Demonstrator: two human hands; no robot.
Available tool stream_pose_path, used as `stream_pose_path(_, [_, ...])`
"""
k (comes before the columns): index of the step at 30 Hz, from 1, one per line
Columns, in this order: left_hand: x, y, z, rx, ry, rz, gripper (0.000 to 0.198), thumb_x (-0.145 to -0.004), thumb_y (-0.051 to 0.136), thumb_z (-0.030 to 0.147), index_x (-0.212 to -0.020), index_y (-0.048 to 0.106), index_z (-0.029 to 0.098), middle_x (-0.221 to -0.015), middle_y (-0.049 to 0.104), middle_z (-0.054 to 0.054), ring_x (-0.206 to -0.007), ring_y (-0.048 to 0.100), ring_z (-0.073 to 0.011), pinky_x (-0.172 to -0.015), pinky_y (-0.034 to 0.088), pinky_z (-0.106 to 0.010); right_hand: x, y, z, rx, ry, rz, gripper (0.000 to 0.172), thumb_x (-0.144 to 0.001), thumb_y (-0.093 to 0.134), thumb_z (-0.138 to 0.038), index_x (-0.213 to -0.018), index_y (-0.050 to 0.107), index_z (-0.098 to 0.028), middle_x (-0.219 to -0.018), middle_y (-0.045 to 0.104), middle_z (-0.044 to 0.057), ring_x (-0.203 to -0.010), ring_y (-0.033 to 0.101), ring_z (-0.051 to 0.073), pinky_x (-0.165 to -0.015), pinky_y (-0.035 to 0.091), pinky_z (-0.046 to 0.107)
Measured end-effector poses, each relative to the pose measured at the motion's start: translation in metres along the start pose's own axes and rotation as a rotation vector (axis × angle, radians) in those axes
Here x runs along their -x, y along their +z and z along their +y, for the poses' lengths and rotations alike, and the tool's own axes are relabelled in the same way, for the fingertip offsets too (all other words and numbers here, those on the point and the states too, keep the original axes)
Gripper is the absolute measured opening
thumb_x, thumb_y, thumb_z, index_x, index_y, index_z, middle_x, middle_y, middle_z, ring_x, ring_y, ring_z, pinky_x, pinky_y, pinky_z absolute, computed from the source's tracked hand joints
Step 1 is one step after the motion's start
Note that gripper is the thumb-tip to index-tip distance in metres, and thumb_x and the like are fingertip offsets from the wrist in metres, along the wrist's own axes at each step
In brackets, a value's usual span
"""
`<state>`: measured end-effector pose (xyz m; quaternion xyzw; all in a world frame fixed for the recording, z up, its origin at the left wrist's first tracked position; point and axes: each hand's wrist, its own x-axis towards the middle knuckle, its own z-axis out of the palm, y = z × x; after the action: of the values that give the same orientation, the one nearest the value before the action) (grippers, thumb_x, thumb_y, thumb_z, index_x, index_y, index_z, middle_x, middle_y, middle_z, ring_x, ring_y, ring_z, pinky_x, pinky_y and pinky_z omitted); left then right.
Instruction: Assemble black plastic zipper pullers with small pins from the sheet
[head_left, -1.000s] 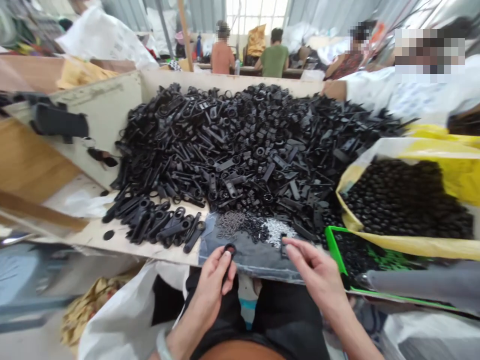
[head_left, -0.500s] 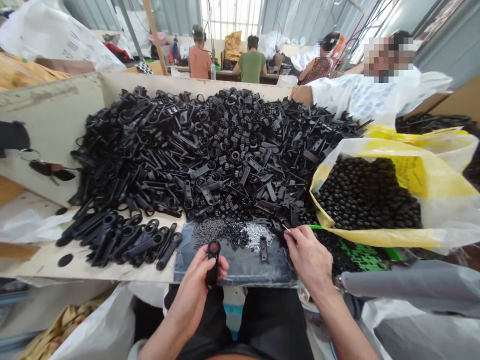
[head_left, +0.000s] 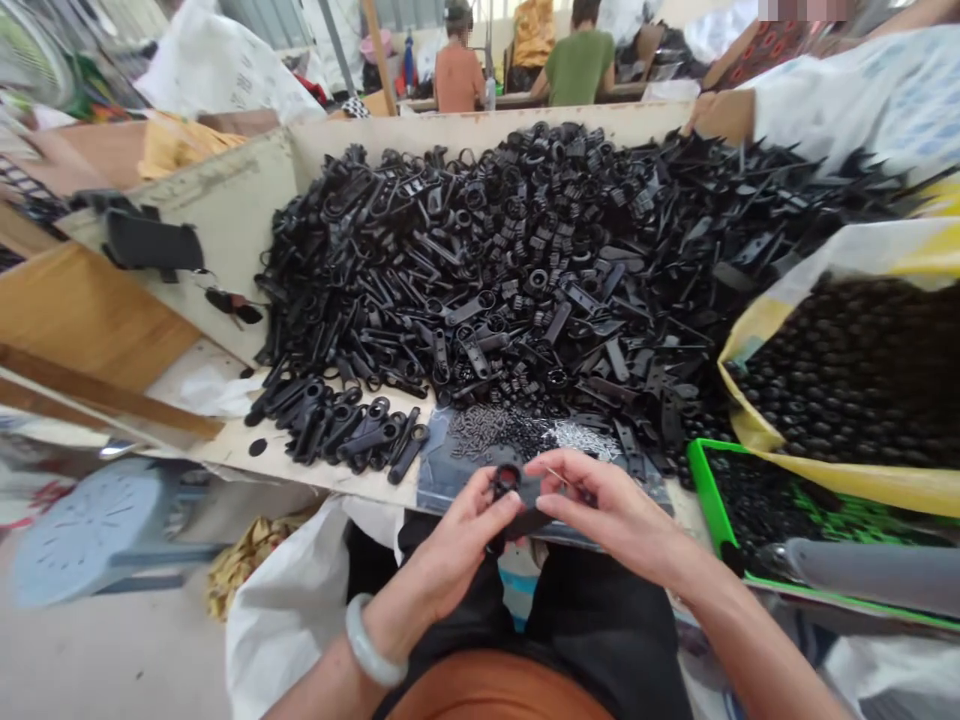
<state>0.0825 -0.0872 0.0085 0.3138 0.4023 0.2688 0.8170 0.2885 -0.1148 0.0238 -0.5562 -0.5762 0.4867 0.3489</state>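
Observation:
Low over the front edge of the bench, my left hand (head_left: 476,520) is closed around a black plastic handle (head_left: 507,478) whose ring end points up. My right hand (head_left: 592,500) is just beside it, fingers curled, with a thin pin-like piece (head_left: 555,473) between thumb and fingertips. A dark flat part (head_left: 531,508) shows between the two hands; which hand carries it I cannot tell. Behind them on the dark mat (head_left: 439,470) are small heaps of grey springs (head_left: 476,430), tiny black pieces (head_left: 521,436) and silver pins (head_left: 581,438).
A big pile of black plastic parts (head_left: 465,270) fills the walled bench. Similar handles (head_left: 352,430) lie in a row at left. At right are a yellow-white sack (head_left: 757,340) of black balls and a green tray (head_left: 701,490). Across the bench, a co-worker's hand (head_left: 724,115) touches the rim.
My right hand has left the mat's right side with the thin piece and come against the handle in my left hand. The view has turned left and down.

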Motion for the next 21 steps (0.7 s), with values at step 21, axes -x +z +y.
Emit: stream_pose_path(21, [-0.010, 0.004, -0.008, 0.132, 0.281, 0.241, 0.030, -0.084, 0.076, 0.029, -0.111, 0.064, 0.023, -0.091, 0.063, 0.001, -0.084, 0.057, -0.0130, -0.077, 0.044, -0.022, 0.007, 0.087, 0.012, 0.289, -0.301, 0.536, 0.027, -0.097, 0.064, -0.025, -0.122, 0.073, -0.020, -0.098, 0.071, 0.005, -0.051, 0.052, 0.008, -0.051, 0.050, 0.023])
